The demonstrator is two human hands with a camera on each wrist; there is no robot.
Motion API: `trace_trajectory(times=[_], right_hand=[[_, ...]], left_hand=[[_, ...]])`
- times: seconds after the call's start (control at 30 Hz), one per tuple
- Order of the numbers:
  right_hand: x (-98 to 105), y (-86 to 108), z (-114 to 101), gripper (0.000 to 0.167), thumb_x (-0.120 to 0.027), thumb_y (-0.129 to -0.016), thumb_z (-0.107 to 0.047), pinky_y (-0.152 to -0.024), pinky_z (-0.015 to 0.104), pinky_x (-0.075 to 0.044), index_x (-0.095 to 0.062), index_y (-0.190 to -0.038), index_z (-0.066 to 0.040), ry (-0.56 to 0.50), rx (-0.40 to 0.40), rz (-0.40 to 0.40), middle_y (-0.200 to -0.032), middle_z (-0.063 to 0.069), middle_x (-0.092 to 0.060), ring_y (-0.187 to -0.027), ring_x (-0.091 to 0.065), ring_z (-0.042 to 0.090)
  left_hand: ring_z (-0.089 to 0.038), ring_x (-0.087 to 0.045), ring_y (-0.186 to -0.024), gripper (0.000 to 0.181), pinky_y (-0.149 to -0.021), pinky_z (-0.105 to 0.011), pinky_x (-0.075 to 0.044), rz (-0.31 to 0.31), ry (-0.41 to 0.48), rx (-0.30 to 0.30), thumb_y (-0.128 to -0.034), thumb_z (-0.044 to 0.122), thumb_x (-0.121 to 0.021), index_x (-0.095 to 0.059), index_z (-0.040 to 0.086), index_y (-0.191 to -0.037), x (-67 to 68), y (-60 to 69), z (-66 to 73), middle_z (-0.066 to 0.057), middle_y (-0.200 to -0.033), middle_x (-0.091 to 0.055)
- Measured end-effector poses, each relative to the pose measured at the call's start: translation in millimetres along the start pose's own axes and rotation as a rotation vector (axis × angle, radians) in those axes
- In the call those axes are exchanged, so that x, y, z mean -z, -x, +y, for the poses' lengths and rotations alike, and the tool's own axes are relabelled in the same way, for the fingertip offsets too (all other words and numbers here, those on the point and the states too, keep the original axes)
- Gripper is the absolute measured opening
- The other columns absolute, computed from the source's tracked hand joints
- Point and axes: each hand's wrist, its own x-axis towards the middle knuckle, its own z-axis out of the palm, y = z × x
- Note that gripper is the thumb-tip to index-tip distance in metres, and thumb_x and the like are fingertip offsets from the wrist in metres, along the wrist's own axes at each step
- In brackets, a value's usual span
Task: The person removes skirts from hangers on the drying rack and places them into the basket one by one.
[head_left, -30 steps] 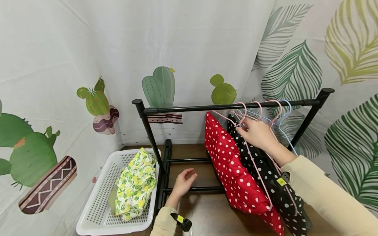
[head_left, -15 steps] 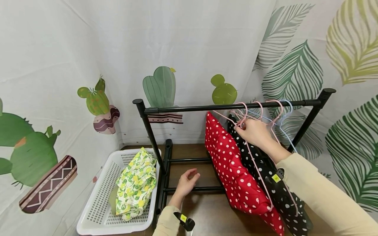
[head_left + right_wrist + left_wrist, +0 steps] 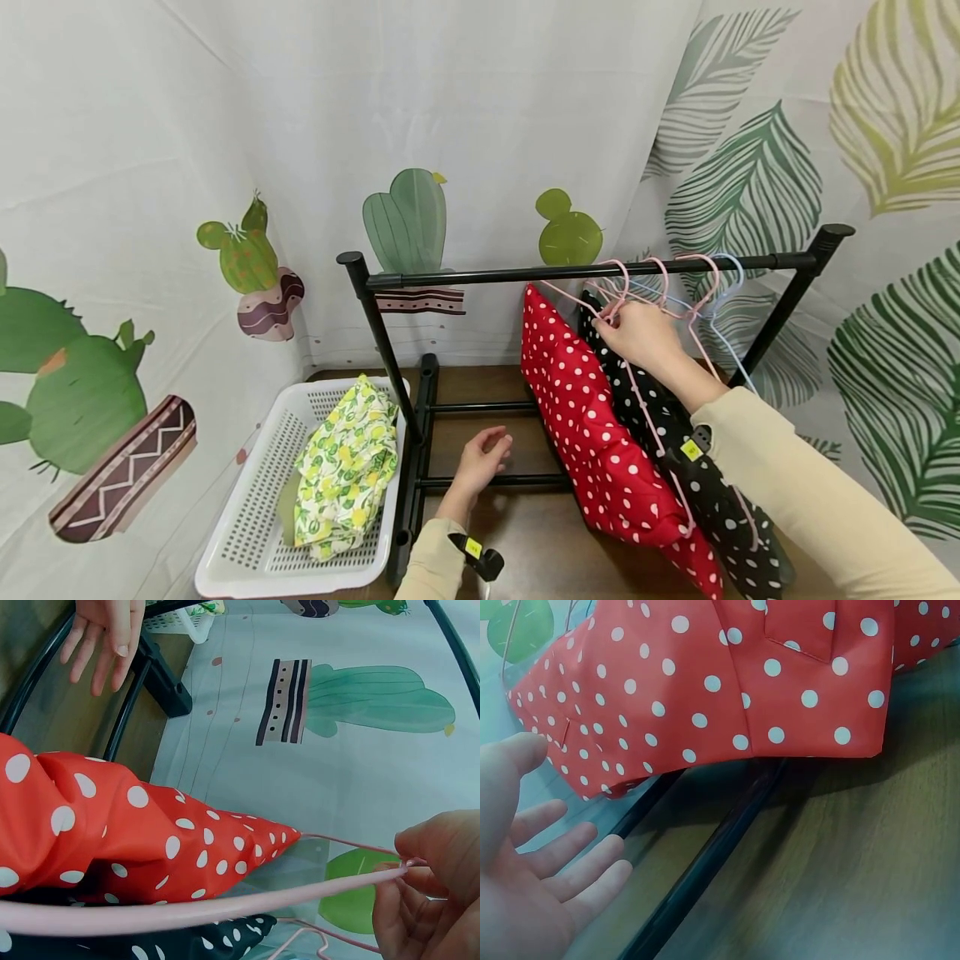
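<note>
My right hand pinches the neck of a pink hanger, just below its hook on the black rail. From this hanger hangs a red garment with white polka dots; a stitched pocket shows in the left wrist view. Right behind it hangs a black garment with white dots, partly hidden by the red one and my arm. To the left of the red garment, my left hand hovers above the rack's lower bars, palm up and fingers loosely spread, holding nothing.
The black rack's top rail also carries more pink hangers and a blue hanger at right. Left of the rack stands a white perforated basket with a lemon-print cloth inside. A patterned curtain closes off the back.
My left hand has drifted slightly right, towards the red garment. The right forearm has shifted a little left and down while its fingers stay at the hanger's neck. The garments hang nearly unchanged.
</note>
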Motion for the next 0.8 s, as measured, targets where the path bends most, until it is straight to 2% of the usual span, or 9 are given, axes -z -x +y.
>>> trace_trajectory(times=[0.13,0.33,0.47,0.67,0.8], right_hand=[[0,-0.3,-2,0.019,-0.059,-0.084,-0.021,-0.054,0.039,-0.044,-0.070,-0.088,-0.006,-0.010,0.001,0.017,-0.074,0.009,-0.068,-0.064,-0.062,0.026],[0,-0.2,-3,0.017,-0.059,-0.084,-0.018,-0.053,0.036,-0.043,-0.070,-0.086,-0.006,-0.033,0.000,0.027,-0.072,0.009,-0.067,-0.063,-0.061,0.025],[0,-0.3,-3,0.016,-0.060,-0.084,-0.017,-0.051,0.034,-0.042,-0.071,-0.085,-0.006,-0.047,0.002,0.028,-0.071,0.009,-0.067,-0.060,-0.060,0.023],[-2,-1.5,-3,0.015,-0.059,-0.083,-0.016,-0.051,0.036,-0.042,-0.071,-0.084,-0.007,-0.037,0.018,0.041,-0.068,0.007,-0.066,-0.059,-0.059,0.023],[-2,-3.5,-4,0.015,-0.060,-0.083,-0.017,-0.054,0.039,-0.043,-0.071,-0.083,-0.007,-0.032,0.015,0.046,-0.069,0.008,-0.066,-0.062,-0.060,0.027]], left_hand=[[-0.032,-0.062,-0.097,0.040,-0.081,-0.048,-0.051,0.006,0.027,-0.002,-0.0918,0.023,-0.056,-0.052,-0.002,-0.123,-0.7,5.2,8.6,-0.022,-0.114,-0.059],[-0.035,-0.062,-0.100,0.044,-0.080,-0.046,-0.052,0.031,0.081,0.032,-0.0910,0.030,-0.057,-0.052,0.001,-0.124,-2.3,-8.2,-13.3,-0.019,-0.116,-0.059],[-0.035,-0.061,-0.101,0.045,-0.080,-0.046,-0.052,0.044,0.117,0.049,-0.0910,0.031,-0.056,-0.052,0.001,-0.124,-4.3,-10.8,-16.5,-0.019,-0.118,-0.058],[-0.034,-0.061,-0.101,0.042,-0.084,-0.049,-0.049,0.028,0.169,0.072,-0.0921,0.027,-0.055,-0.051,0.000,-0.124,-5.5,-6.0,-6.0,-0.020,-0.119,-0.057],[-0.031,-0.063,-0.097,0.040,-0.085,-0.051,-0.048,0.019,0.162,0.065,-0.0930,0.023,-0.053,-0.051,-0.002,-0.124,-5.6,-0.6,3.8,-0.020,-0.118,-0.057]])
